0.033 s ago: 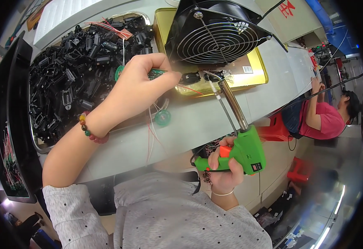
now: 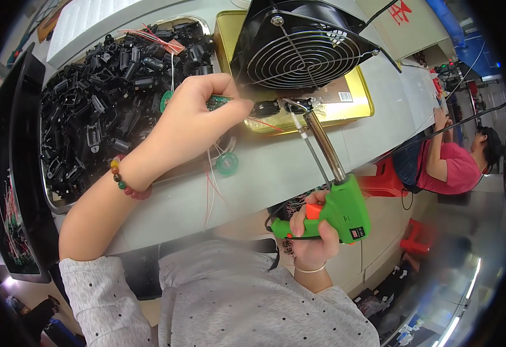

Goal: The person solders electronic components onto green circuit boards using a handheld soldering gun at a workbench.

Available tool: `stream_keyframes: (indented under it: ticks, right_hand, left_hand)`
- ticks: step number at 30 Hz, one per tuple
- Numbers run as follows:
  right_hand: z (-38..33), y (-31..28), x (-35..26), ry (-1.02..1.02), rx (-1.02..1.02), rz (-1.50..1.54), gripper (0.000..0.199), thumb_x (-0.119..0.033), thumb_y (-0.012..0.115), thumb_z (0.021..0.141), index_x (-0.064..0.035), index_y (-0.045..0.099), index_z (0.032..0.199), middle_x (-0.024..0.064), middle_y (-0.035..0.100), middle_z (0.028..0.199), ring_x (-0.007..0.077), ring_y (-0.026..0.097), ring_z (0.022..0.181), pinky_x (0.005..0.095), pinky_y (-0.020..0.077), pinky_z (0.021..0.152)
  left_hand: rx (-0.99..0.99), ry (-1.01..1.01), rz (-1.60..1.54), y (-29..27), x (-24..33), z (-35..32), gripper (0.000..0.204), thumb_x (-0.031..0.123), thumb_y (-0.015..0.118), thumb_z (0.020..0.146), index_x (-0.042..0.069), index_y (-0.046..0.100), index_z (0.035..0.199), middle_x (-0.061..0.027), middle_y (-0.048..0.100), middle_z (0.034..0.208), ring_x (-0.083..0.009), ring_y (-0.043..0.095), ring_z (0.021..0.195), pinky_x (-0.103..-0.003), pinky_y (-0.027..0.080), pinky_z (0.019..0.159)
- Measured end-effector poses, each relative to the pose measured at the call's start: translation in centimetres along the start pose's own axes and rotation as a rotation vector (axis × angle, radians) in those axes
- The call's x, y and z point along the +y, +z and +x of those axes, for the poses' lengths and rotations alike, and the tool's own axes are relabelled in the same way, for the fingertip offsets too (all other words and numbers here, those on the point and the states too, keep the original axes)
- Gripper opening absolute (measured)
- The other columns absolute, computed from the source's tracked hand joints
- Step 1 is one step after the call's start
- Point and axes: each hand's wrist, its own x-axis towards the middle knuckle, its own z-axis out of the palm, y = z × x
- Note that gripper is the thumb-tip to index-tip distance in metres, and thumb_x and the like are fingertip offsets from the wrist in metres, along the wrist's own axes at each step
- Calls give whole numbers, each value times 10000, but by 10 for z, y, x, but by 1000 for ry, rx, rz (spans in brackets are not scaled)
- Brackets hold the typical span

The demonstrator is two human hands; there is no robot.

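Observation:
My left hand [image 2: 198, 118] is closed, pinching a small green circuit board [image 2: 217, 101] between thumb and fingers. Against the board's right end lies a black plastic part [image 2: 266, 108], over the edge of a gold tin lid. Green round discs [image 2: 227, 164] on thin red and white wires hang below and beside this hand. My right hand [image 2: 313, 240] is wrapped round the handle of a green soldering gun [image 2: 345, 211] with an orange trigger. The gun's metal barrel points up and left; its tip is at the right end of the black part. Contact there is too small to tell.
Heaped black plastic parts [image 2: 99, 104] fill a tray at the left. A black fan [image 2: 302, 55] with a wire guard stands on the gold tin [image 2: 360, 98] behind the tip. A black bin [image 2: 24, 173] holds wired boards. Another person [image 2: 449, 162] sits at the far right.

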Motion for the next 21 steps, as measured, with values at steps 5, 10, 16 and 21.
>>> stream_keyframes:
  ticks: [5,10,16,21]
  right_hand:
    - [-5,-3,6,-33,61,-58,436,-183,474,718,50,389,1078,114,496,991,168,435,456,276,345,432]
    - [-2,6,4,50,-18,47,415,-199,468,734,32,390,1069,68,495,829,147,422,460,266,342,437]
    - [-2,9,4,77,12,65,397,-210,466,742,26,393,1054,64,471,786,140,417,459,266,355,436]
    - [-1,8,5,93,18,60,383,-211,463,752,19,396,1050,64,473,786,138,417,457,263,357,437]
  left_hand:
    - [11,17,12,3,0,1,213,119,550,760,14,444,608,35,438,588,-12,359,532,-188,292,448]
    - [1,-12,23,-2,1,0,202,171,557,720,-27,557,678,-21,534,578,-52,466,540,-215,383,484]
    - [25,26,70,-1,-5,0,218,185,560,719,-26,545,667,-22,501,543,-52,454,515,-219,371,457]
    - [33,44,79,-1,-5,0,234,199,558,717,-31,539,674,-27,498,543,-55,449,504,-222,368,449]
